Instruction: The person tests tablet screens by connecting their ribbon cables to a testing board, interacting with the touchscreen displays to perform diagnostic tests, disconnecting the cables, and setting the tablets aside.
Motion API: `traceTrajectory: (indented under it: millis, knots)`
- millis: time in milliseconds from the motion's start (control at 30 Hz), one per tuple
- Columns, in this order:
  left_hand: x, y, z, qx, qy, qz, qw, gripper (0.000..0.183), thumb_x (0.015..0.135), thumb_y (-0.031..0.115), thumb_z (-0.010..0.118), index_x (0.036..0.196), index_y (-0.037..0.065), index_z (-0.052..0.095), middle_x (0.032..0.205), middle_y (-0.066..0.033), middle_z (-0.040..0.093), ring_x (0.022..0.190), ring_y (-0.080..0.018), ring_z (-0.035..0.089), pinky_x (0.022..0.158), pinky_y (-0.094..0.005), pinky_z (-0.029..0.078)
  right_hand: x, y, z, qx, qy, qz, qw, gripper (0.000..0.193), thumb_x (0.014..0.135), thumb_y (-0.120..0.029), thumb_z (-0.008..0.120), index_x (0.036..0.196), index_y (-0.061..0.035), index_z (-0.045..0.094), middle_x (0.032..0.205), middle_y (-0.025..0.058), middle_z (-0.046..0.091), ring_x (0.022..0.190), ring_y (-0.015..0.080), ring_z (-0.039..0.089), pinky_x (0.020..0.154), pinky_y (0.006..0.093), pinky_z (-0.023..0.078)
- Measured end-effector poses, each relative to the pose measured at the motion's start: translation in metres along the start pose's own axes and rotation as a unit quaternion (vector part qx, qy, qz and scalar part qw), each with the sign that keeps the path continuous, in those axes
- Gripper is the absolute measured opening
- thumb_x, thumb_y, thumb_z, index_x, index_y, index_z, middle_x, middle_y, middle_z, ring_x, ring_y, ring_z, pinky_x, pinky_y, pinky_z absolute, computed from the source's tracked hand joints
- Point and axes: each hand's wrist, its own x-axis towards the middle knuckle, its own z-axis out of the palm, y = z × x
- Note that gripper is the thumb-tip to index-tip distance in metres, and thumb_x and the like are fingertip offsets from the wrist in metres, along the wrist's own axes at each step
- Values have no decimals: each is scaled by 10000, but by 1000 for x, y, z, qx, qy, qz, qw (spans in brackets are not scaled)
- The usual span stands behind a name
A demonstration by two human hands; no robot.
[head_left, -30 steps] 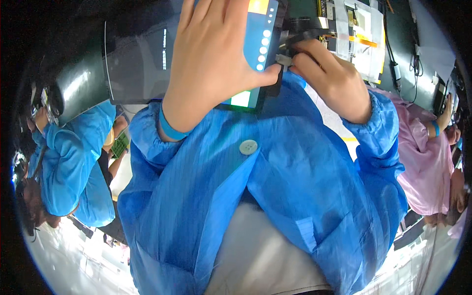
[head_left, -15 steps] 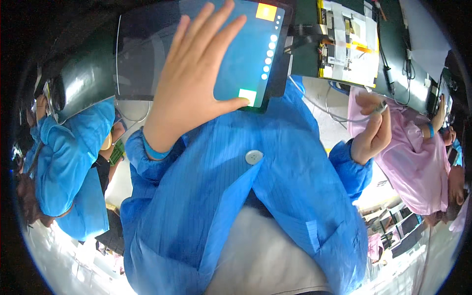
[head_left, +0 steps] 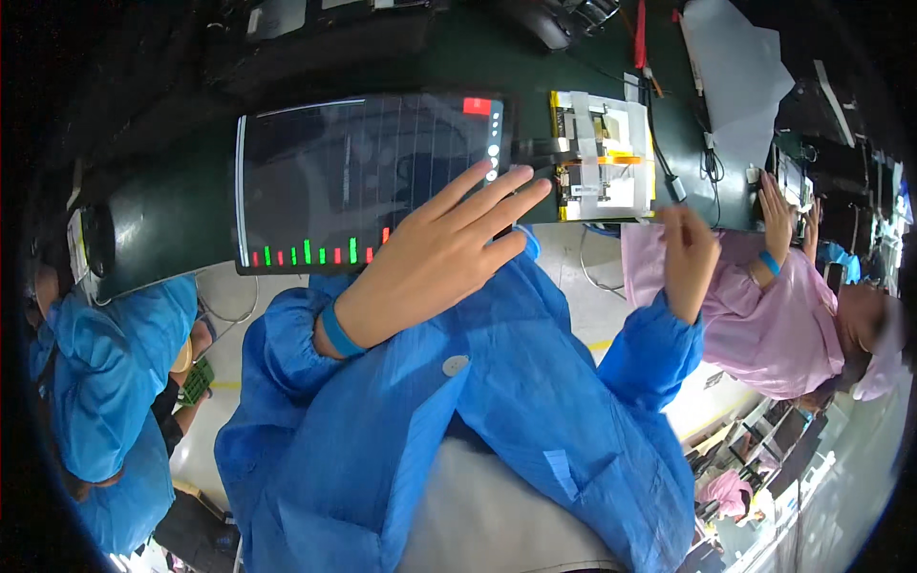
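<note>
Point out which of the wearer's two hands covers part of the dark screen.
The left hand, with the blue wristband: it covers the lower right part of the dark screen, whereas the right hand is beyond its right edge.

A dark green counter (head_left: 181, 224) runs from left to right, with a wide black display (head_left: 306, 191) lying face up at its near edge, coloured bars lit along the near side. Just right of the display lies a white board with yellow edging (head_left: 621, 191), small electronic parts taped onto it, and beyond that a thin black cable (head_left: 659, 143). Farther back are a dark rounded object (head_left: 543, 24), a narrow red strip (head_left: 639, 36) and, toward the right, a large pale grey sheet (head_left: 740, 81).
</note>
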Motion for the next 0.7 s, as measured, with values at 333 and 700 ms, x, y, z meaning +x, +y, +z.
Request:
traceTrajectory:
  millis: [333, 700]
  knots:
    - [-82, -9, -16, 48, 273, 2, 961, 126, 703, 201, 665, 649, 98, 613, 492, 30, 461, 407, -99, 386, 390, -229, 272, 131, 30, 41, -251, 41, -149, 956, 341, 879, -346, 519, 918, -12, 579, 913, 214, 607, 862, 401, 576, 744, 456, 449]
    - [-128, -17, -13, 84, 306, -172, 933, 144, 656, 132, 628, 776, 103, 703, 444, 30, 432, 359, -108, 355, 366, -248, 257, 134, 57, 12, 157, -48, 3, 986, 211, 906, -167, 487, 979, 2, 589, 765, 49, 587, 627, 94, 495, 563, 218, 377]
